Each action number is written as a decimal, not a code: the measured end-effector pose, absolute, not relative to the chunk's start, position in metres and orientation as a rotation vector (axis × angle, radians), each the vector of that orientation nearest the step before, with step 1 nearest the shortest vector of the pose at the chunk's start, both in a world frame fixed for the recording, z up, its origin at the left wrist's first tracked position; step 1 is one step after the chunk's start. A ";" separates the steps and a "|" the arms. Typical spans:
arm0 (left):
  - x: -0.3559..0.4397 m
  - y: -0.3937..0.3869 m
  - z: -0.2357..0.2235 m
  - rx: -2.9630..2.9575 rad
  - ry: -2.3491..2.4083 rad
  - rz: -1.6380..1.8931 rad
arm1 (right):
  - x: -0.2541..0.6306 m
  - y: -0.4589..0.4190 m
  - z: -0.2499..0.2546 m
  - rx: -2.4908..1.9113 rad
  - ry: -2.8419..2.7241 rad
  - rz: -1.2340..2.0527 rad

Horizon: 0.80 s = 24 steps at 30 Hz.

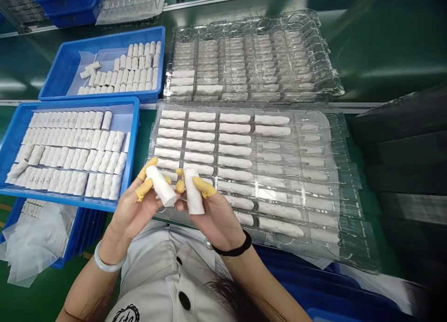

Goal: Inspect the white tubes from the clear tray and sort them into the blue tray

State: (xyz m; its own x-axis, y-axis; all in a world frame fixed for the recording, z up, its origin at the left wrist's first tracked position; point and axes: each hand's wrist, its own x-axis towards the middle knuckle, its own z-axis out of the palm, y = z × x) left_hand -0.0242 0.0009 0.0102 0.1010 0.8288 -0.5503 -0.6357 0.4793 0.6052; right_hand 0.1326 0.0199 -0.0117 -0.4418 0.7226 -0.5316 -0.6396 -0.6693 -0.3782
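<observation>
Green bench belt (379,47) is stretching across the frame. Far clear blister tray (251,57) is sitting top centre, blue tray (101,43) beside it. Stacked blue crates (66,5) are sitting top left, a clear tray (129,5) resting on them. Black stacked trays (401,173) are lining the right edge. Lower left, a translucent plastic bag (35,243) is spilling over a blue crate (85,233).

Two short white cylinders, matte and faintly rough-surfaced, are held just apart, neither touching the other. The tilted cylinder (160,186) sits in the left hand (132,215), leaning with its flat end down and toward the right. The upright cylinder (193,191) stands nearly vertical in the right hand (213,217), flat end downward.
</observation>
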 end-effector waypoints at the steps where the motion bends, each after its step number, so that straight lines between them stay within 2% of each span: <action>1: -0.025 0.001 0.010 0.262 0.977 1.083 | 0.133 0.020 -0.012 -0.863 -0.200 2.141; 5: -0.026 0.001 0.008 0.306 0.904 1.078 | 0.136 0.024 -0.007 -0.836 -0.260 2.168; 12: -0.023 0.005 0.006 0.243 0.903 1.062 | 0.134 0.027 0.000 -0.731 0.017 2.270; 24: -0.014 0.006 0.003 0.298 0.915 1.052 | 0.133 0.023 -0.009 -0.718 -0.041 2.227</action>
